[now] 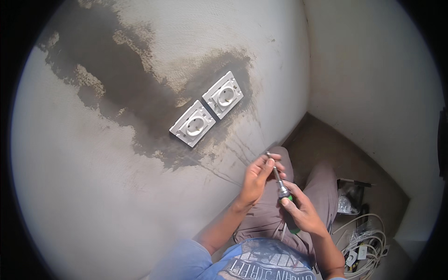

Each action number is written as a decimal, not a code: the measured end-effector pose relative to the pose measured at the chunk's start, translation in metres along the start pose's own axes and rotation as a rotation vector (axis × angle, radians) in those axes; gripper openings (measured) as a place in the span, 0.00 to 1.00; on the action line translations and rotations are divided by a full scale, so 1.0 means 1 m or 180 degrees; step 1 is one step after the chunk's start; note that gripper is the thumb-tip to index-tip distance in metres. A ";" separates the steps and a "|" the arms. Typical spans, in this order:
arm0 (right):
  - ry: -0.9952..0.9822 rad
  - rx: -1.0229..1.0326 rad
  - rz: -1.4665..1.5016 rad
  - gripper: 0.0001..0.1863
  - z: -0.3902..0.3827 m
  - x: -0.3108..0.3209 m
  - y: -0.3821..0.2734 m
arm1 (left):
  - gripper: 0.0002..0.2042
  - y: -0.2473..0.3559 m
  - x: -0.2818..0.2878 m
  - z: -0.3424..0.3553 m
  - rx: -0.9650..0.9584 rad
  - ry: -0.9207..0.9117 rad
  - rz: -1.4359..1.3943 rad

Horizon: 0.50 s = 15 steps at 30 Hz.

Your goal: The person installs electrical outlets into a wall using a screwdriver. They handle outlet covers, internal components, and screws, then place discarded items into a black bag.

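A screwdriver point(281, 187) with a metal shaft and a dark and green handle is held over my lap. My right hand point(303, 210) wraps round its handle. Near the tip, my left hand point(260, 176) pinches the shaft between thumb and fingers. On the wall in front are two white power sockets without cover frames, the lower left socket point(193, 124) and the upper right socket point(224, 95). They sit side by side on a slant, with a narrow gap between them. Neither hand touches the sockets.
Grey plaster patches point(116, 79) surround the sockets on the white wall point(84, 186). A second wall point(373, 70) meets it at a corner on the right. On the floor at right lie a dark box point(350, 198) with clear plastic bags and a coiled white cable point(380, 233) among small white parts.
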State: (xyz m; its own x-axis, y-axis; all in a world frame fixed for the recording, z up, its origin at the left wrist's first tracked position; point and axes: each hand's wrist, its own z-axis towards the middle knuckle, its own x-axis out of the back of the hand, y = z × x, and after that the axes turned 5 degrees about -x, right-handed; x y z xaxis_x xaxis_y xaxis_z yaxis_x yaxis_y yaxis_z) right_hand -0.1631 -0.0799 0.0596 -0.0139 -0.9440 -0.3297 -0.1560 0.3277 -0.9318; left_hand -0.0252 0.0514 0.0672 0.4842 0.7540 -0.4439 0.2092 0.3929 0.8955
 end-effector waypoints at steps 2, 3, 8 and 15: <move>0.0024 0.0186 -0.0154 0.32 0.008 -0.013 -0.019 | 0.11 0.012 0.004 0.010 -0.0280 0.0153 -0.0239; 0.0073 0.0078 -0.0274 0.32 0.008 -0.014 -0.024 | 0.11 0.021 0.009 0.015 -0.0490 0.0224 -0.0279; 0.0983 0.1158 -0.1396 0.28 0.021 -0.014 -0.035 | 0.15 0.065 0.014 0.043 -0.0689 0.0414 -0.0264; 0.1225 0.2161 -0.2499 0.26 0.037 -0.025 -0.082 | 0.18 0.092 0.026 0.058 -0.0783 -0.0079 -0.0521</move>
State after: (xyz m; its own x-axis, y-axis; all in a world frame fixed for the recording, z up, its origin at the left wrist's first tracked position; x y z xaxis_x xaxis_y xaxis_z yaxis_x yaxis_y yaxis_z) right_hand -0.1137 -0.0821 0.1387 -0.4730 -0.8091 0.3488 0.3167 -0.5255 -0.7896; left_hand 0.0561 0.0769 0.1395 0.4822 0.6582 -0.5782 0.0754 0.6264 0.7759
